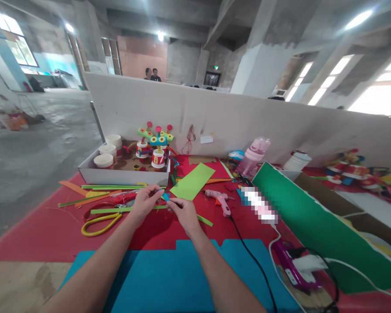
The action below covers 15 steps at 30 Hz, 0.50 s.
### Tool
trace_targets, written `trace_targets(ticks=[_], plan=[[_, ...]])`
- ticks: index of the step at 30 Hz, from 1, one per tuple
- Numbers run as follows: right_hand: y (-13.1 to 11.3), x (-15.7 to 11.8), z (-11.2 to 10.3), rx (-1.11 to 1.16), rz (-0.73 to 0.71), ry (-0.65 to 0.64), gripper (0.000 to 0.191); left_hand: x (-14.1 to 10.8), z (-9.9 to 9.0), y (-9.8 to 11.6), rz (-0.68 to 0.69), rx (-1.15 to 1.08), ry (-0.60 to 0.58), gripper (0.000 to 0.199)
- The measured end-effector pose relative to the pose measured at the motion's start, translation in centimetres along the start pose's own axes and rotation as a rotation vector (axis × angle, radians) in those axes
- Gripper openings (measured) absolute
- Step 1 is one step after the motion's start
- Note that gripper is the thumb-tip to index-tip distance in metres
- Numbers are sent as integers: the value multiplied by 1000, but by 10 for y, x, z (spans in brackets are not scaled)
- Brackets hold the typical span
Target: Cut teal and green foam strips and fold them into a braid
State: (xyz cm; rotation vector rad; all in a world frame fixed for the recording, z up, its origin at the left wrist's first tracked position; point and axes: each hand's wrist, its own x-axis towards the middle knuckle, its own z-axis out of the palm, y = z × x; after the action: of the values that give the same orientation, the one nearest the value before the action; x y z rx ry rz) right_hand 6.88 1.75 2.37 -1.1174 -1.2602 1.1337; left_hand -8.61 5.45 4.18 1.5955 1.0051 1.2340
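Between my fingertips is a small blue paper piece [166, 197], pinched from both sides. My left hand [145, 201] is closed at its left end, and my right hand [185, 211] grips its right end with thumb and finger. Beneath the hands runs a thin green paper strip [112, 210] on the red table cover. Yellow-handled scissors [99, 225] and a red-handled pair [96, 208] lie left of my left hand. A light green paper sheet [195, 180] is just beyond my right hand, and a pink glue gun [219, 200] rests to its right.
A white box [125, 177] at the back holds paper cups [104, 161] and several cup figures [158, 152] with springy limbs. Blue sheet material [163, 278] covers the near table. On the right stand a pink bottle [254, 154], a green panel [308, 234] and a purple power strip [293, 265] with cords.
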Motion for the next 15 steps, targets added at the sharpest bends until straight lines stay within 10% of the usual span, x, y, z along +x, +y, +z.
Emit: trace_targets(ticks=[10,15], plan=[[-4,-3,-4,-147,-117,15,23,-3,3,5,4,-44,124,23],[-1,-1,-3,-34,-73,3,24,-2,-1,9,-75,-113,-121,22]])
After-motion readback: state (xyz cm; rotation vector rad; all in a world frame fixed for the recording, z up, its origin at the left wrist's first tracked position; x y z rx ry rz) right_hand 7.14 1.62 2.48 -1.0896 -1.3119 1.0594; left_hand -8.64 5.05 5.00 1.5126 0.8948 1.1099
